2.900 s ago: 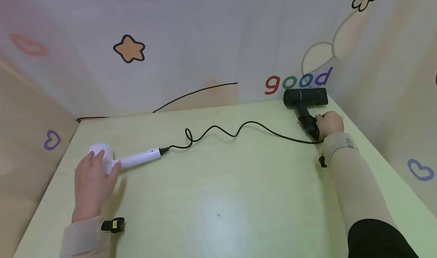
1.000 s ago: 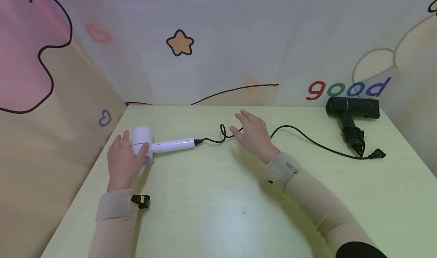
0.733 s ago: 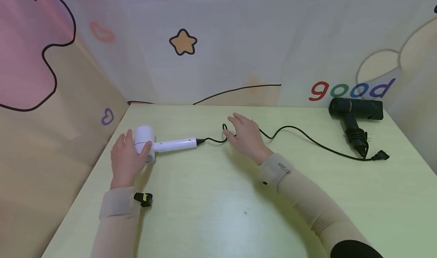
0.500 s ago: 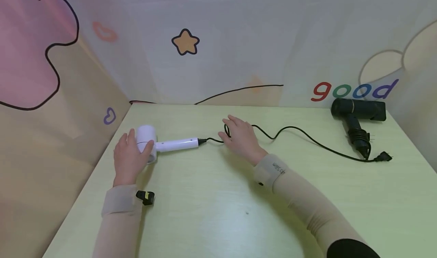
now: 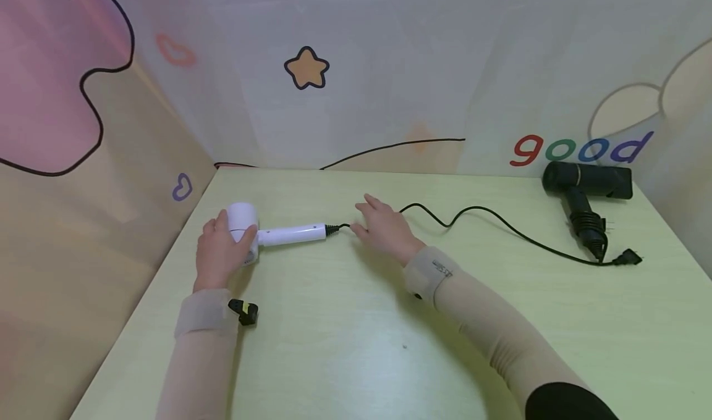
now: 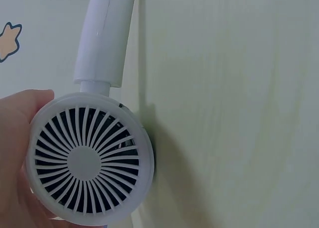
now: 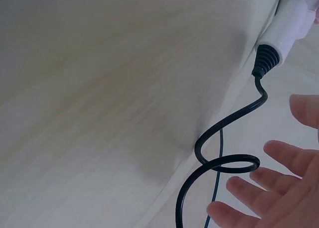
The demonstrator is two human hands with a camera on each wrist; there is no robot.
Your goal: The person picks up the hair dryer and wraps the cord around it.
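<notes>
A white hair dryer (image 5: pixel 292 235) lies on the left of the table, its handle pointing right. My left hand (image 5: pixel 219 253) grips its round head, thumb on one side and fingers on the other. In the left wrist view the slatted rear grille (image 6: pixel 83 163) faces the camera. My right hand (image 5: pixel 388 231) hovers over the black cord (image 5: pixel 489 220) near the handle's end, hiding part of it in the head view. From the right wrist, its spread fingers (image 7: pixel 279 183) show beside a loop of the cord, holding nothing.
A black hair dryer (image 5: pixel 595 179), its own cord wound round the handle, lies at the back right. The white dryer's plug (image 5: pixel 627 257) rests just in front of it. A printed cloth (image 5: pixel 378 68) hangs behind the pale table (image 5: pixel 345 346).
My right hand has left the area beside the black hair dryer, uncovering the plug, and moved left along the cord. My left hand stays at the white dryer's head. The head view has shifted.
</notes>
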